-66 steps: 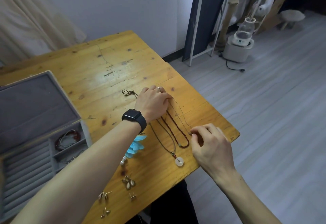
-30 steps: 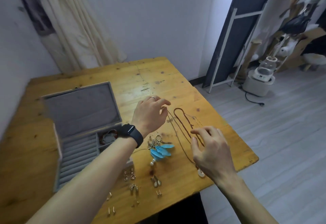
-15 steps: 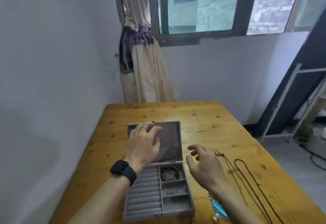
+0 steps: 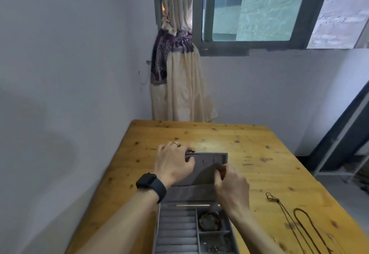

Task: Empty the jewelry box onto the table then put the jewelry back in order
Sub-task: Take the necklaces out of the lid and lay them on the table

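The left hand (image 4: 173, 163) is gripping the far left corner of the jewelry box (image 4: 157, 223) lid (image 4: 209, 158). The right hand (image 4: 231, 185) is pinching a small reddish piece (image 4: 224, 170) over the lid. The box is sitting at the table (image 4: 199, 135)'s near edge, and necklaces (image 4: 299, 219) are lying toward its right edge.

Raised lid (image 4: 211, 158) walls off jewelry box (image 4: 175, 231) rear; necklaces (image 4: 299, 209) lie right; table (image 4: 199, 133) free beyond lid.

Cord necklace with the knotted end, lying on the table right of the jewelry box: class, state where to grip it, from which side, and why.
Pinch the cord necklace at its knotted end, coming from straight above. The cord lies flat on the table, likely too thin to slide under, while the knot is a bunch, clear of the other strands.
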A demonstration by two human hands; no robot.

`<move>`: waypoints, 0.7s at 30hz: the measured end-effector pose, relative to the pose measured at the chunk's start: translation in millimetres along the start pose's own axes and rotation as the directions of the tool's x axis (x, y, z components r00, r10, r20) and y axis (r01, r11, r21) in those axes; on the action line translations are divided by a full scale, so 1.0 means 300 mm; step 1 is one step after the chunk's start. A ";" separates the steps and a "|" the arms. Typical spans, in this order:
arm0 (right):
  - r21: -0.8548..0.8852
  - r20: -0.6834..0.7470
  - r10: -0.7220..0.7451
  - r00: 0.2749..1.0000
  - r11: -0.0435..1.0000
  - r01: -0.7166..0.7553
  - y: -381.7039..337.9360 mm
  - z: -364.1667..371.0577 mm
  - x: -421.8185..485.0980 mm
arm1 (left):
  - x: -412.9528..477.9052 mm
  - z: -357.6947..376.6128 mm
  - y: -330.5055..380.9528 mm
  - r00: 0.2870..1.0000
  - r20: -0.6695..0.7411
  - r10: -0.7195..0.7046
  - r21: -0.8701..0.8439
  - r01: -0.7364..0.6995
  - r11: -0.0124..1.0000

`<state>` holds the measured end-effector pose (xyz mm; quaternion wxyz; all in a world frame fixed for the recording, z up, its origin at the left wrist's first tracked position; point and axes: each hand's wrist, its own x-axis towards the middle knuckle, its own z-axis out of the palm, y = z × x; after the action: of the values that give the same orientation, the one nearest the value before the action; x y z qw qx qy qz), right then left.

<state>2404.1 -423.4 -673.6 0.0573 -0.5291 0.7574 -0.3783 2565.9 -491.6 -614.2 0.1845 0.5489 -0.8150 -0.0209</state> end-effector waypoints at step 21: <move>0.192 -0.072 0.024 0.997 0.981 -0.010 -0.101 -0.063 0.036 | -0.063 -0.006 -0.005 0.993 -0.113 0.028 -0.084 -0.038 0.996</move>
<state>2413.1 -427.5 -637.7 0.0828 -0.5002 0.7236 -0.4683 2574.1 -474.8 -618.1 0.2536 0.5272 -0.8107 -0.0218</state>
